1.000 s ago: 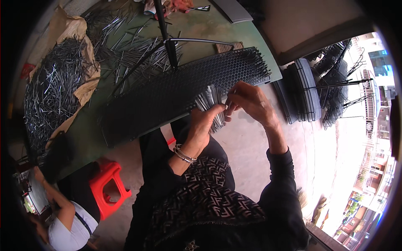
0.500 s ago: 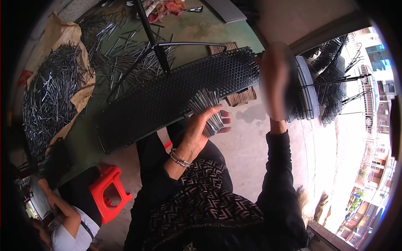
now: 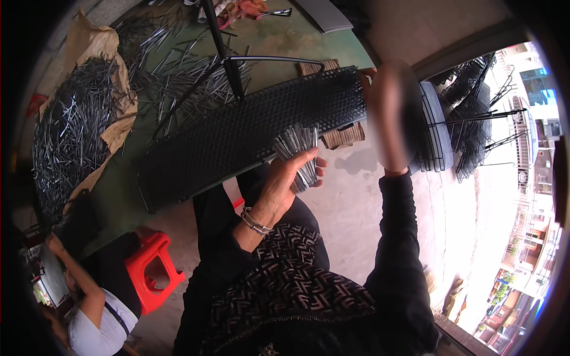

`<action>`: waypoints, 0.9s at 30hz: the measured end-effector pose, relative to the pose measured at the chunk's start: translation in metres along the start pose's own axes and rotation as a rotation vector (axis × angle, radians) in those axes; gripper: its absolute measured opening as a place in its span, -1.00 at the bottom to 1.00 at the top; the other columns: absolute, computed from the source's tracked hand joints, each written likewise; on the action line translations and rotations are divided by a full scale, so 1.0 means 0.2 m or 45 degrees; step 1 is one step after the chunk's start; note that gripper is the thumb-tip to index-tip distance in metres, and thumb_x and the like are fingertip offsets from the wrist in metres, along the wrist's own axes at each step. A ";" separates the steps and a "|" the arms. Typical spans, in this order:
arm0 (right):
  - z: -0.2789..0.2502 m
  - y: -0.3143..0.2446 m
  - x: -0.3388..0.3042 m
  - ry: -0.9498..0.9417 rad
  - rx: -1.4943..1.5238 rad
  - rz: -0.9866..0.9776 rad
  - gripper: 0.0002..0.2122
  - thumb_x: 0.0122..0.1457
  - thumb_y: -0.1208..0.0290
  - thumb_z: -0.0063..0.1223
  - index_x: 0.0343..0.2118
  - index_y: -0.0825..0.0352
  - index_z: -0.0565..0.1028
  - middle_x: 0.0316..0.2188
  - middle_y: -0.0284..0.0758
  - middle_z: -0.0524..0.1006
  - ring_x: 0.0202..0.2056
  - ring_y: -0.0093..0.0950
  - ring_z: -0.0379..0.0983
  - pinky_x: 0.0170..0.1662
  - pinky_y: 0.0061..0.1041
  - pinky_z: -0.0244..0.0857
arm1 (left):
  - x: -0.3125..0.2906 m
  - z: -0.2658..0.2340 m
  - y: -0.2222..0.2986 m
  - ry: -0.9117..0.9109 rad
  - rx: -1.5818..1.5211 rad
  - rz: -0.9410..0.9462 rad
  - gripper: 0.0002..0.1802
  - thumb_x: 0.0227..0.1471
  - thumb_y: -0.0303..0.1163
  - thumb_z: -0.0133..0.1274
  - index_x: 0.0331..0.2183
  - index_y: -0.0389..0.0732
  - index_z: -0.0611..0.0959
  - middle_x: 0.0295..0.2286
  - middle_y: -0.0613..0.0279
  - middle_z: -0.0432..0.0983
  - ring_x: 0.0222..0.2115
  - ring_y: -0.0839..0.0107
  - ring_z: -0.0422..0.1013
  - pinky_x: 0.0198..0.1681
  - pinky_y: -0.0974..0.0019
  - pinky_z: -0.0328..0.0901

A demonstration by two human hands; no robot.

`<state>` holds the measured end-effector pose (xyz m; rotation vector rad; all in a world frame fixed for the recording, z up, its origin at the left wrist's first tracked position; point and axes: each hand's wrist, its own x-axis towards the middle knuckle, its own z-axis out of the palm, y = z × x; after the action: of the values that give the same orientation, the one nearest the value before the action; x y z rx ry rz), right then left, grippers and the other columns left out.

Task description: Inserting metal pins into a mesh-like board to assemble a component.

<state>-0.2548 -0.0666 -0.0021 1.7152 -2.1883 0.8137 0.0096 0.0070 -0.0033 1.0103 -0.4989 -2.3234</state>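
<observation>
My left hand [image 3: 281,183] is closed around a fanned bundle of thin metal rods [image 3: 298,142], palm up, just below the near edge of a long black perforated panel [image 3: 237,127]. The panel lies slantwise along the table's near side, its face dotted with many small holes. My right hand [image 3: 389,115] is at the panel's right end. A smeared patch covers most of it, so its grip is hidden; a bit of finger shows by the panel's corner.
Loose rods [image 3: 199,80] lie over the green table [image 3: 279,35], with a heap of them [image 3: 77,130] on brown paper at left. A black metal stand [image 3: 228,65] rises behind the panel. Black wire racks [image 3: 469,118] are at right. A co-worker [image 3: 95,314] sits lower left by a red stool [image 3: 151,273].
My right hand has moved slightly up toward the panel's end. My left hand, still holding the rods, has barely shifted. The co-worker's arm has moved a little.
</observation>
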 end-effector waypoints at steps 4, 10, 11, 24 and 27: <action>0.02 -0.03 -0.01 -0.077 -0.157 -0.092 -0.79 0.16 0.24 0.13 -0.14 0.03 0.62 -0.17 -0.32 0.51 -0.13 -0.32 0.44 -0.11 -0.36 0.32 | -0.01 0.01 0.00 0.049 -0.008 0.002 -0.74 0.05 -0.29 0.17 -0.26 -0.23 0.56 -0.45 0.14 0.58 -0.48 0.41 0.53 -0.44 0.28 0.48; -0.15 -0.19 -0.13 -0.306 0.437 0.044 -0.72 0.25 0.26 0.07 -0.03 0.24 0.56 -0.33 -0.29 0.53 -0.30 -0.52 0.46 -0.20 -0.48 0.35 | -0.01 0.01 0.00 0.026 -0.008 0.035 -0.74 0.04 -0.28 0.17 -0.27 -0.22 0.58 -0.46 0.17 0.58 -0.48 0.42 0.53 -0.43 0.31 0.48; -0.22 -0.25 -0.17 -0.306 0.446 0.042 -0.72 0.25 0.26 0.07 -0.03 0.24 0.56 -0.33 -0.29 0.53 -0.30 -0.52 0.46 -0.20 -0.48 0.35 | -0.01 0.00 0.00 0.027 0.017 0.051 -0.74 0.04 -0.27 0.17 -0.26 -0.21 0.58 -0.46 0.19 0.58 -0.48 0.43 0.53 -0.44 0.33 0.47; -0.39 -0.48 -0.41 -0.909 1.082 0.497 -0.84 0.19 0.55 0.02 -0.22 0.50 0.55 -0.49 -0.30 0.58 -0.44 -0.61 0.51 -0.33 -0.63 0.37 | -0.03 0.05 -0.02 0.173 0.048 0.088 -0.76 -0.03 -0.34 0.21 -0.28 -0.24 0.65 -0.44 0.24 0.60 -0.52 0.47 0.53 -0.52 0.40 0.39; -0.37 -0.48 -0.43 -0.831 1.109 0.494 -0.83 0.20 0.52 -0.01 -0.23 0.50 0.54 -0.52 -0.26 0.58 -0.49 -0.56 0.56 -0.40 -0.61 0.35 | -0.02 0.03 -0.02 0.169 0.068 0.042 -0.75 -0.03 -0.34 0.21 -0.28 -0.24 0.64 -0.43 0.23 0.60 -0.51 0.45 0.54 -0.52 0.40 0.39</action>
<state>-0.1495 0.0308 0.0406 2.1739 -2.9158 1.6961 0.0057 0.0133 0.0016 1.1643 -0.5231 -2.2069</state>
